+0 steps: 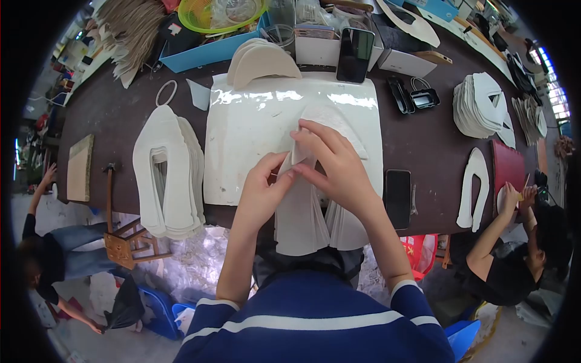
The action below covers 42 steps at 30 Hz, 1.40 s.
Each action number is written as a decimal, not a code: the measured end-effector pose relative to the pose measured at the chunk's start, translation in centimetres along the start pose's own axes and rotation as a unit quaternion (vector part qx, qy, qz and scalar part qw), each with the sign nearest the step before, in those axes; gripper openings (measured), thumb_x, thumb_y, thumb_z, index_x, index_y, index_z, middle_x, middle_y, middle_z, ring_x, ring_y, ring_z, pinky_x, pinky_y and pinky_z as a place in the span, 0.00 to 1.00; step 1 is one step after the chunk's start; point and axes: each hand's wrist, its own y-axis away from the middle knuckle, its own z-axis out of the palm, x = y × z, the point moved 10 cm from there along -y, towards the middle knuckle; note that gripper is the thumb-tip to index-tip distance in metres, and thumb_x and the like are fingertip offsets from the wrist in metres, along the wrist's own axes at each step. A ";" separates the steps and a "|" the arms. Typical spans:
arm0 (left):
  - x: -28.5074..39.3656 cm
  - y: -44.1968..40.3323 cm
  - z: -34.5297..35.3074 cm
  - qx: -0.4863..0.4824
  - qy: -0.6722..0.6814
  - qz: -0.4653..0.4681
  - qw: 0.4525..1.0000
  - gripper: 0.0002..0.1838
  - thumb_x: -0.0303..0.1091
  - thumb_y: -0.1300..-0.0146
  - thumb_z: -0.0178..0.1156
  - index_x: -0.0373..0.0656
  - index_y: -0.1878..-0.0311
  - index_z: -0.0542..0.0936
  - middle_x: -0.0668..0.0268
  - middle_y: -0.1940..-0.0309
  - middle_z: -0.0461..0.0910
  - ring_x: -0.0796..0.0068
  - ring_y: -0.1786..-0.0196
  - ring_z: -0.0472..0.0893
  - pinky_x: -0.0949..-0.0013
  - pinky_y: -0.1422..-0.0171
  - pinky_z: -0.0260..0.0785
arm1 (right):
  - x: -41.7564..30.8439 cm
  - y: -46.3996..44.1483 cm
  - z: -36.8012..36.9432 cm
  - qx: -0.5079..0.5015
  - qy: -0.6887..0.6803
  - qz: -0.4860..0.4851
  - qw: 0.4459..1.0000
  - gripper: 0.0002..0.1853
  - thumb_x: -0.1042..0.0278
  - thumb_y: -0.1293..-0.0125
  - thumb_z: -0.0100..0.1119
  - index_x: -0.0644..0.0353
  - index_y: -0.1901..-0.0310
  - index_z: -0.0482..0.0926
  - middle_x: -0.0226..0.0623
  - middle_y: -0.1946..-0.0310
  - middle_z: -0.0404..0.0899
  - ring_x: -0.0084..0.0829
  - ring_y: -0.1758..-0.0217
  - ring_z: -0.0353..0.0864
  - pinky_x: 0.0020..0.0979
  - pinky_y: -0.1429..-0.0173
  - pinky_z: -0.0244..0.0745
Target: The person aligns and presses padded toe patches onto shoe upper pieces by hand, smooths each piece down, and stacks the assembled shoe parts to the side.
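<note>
A stack of pale, shoe-upper-shaped pieces (299, 221) hangs over the table's near edge, its upper part on the white board (242, 139). My left hand (263, 181) is closed at the stack's left edge, thumb and fingers pinching the pieces. Opposite it, my right hand (330, 166) holds the same pieces between thumb and fingers, its fingertips near their top. The hands nearly meet at the thumbs. Rounded pale pieces (263, 63) lie at the board's top edge. Left of the board sits a thick stack of U-shaped pieces (168, 175).
A dark phone (397, 198) lies right of the board; another phone (355, 54) leans against boxes behind it. Further right are a black case (411, 95), more stacked pieces (478, 106) and a co-worker (514, 254). Another person (60, 248) is at far left, near a wooden stool (124, 245).
</note>
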 end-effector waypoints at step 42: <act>0.9 1.2 -36.1 0.284 -0.380 -0.040 0.879 0.25 0.25 0.40 0.53 0.39 0.37 0.76 0.56 0.48 0.81 0.61 0.46 0.80 0.64 0.38 0.69 | 12.2 9.7 -11.5 0.368 -0.357 0.312 0.800 0.09 0.68 0.27 0.54 0.66 0.58 0.77 0.36 0.70 0.83 0.23 0.70 0.84 0.23 0.66 0.81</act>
